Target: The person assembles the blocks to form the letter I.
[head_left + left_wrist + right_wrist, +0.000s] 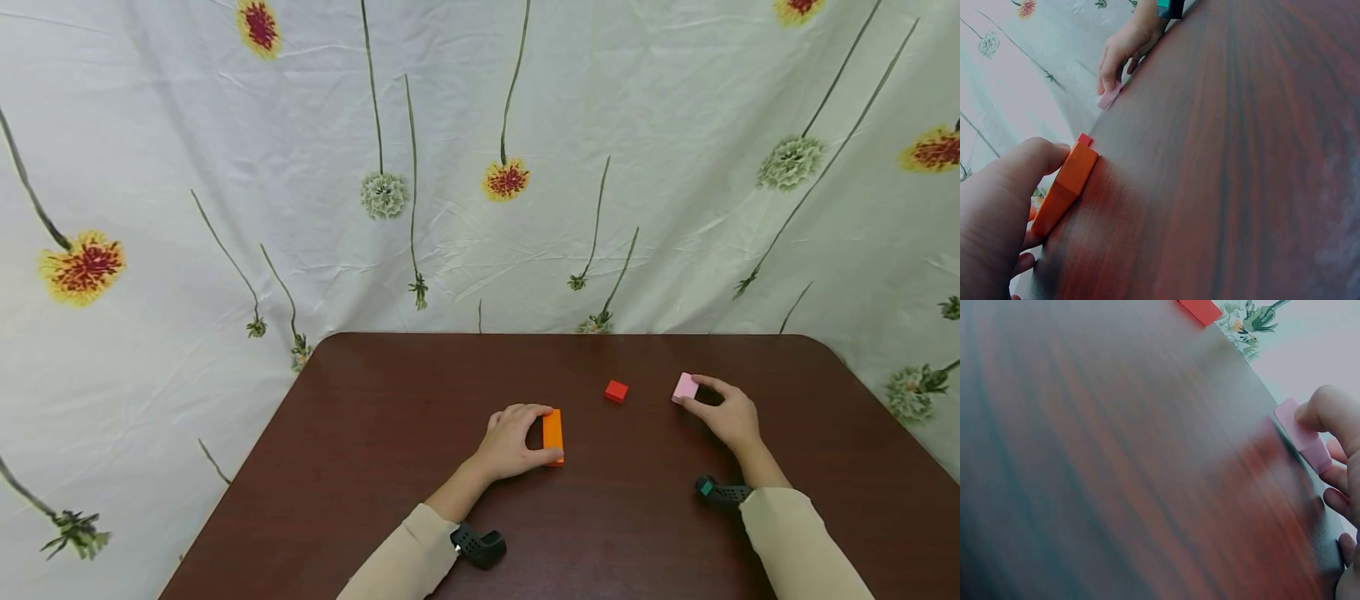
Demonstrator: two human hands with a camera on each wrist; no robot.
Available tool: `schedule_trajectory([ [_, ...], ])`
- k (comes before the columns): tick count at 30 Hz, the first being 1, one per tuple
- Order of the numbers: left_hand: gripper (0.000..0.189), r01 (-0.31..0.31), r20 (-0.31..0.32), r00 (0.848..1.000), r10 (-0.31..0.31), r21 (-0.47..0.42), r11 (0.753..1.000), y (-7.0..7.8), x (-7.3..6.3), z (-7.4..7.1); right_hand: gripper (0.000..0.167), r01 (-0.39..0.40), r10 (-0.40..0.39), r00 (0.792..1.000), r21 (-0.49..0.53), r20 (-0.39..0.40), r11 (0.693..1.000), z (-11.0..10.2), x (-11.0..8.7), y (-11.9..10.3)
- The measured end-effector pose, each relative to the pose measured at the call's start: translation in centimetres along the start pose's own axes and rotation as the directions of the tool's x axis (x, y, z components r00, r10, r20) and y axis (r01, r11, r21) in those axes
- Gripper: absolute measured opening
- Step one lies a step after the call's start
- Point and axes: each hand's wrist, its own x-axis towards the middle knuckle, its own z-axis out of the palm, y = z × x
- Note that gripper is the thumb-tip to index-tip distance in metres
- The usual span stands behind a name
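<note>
– Orange block (553,437): appearance and place?

– Oblong, plain, bright orange, longer than the others. Sits near mid-table, long side running away from the person. Left hand (512,442) pinches it, thumb on the near end, a fingertip on the far end. Whether its underside bears on the table (360,425): cannot tell.

– Pink block (685,388)?

– Pale pink, shorter, slightly tilted in the head view. Lies right of orange and farther from the person. Right hand (727,417) clamps it between thumb and finger.

– Red block (616,392)?

– Smallest, top nearly square. Rests between orange and pink, apart from both and from either hand.

– Counts?

– Blocks: three, one per colour. Hands: two, both gripping. Sleeves (798,533): two, cream. Wristbands (480,547): two, dark; the right one shows a teal patch. Table: one, dark reddish brown, rounded far corners. Cloth (322,125): white, behind the table; red-and-yellow flowers (506,179) in the head view: five, cut-off ones included.
</note>
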Motion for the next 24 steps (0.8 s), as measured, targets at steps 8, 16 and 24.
schedule_trajectory([
  [8,0.068,0.007,-0.003,1.000,-0.007,0.001,1.000,-0.02,-0.02,-0.01,0.065,0.001,-0.001,1.000,0.009,0.002,1.000,-0.07,0.01,-0.20],
  [16,0.068,0.004,-0.006,1.000,-0.004,-0.008,1.000,0.08,-0.06,-0.23,0.065,0.007,-0.007,1.000,0.018,0.001,1.000,-0.09,0.07,-0.24],
  [24,0.068,0.001,0.001,1.000,-0.001,-0.013,1.000,0.20,-0.17,-0.30,0.067,-0.079,0.077,0.997,0.137,0.020,0.987,-0.36,-0.05,-0.32],
])
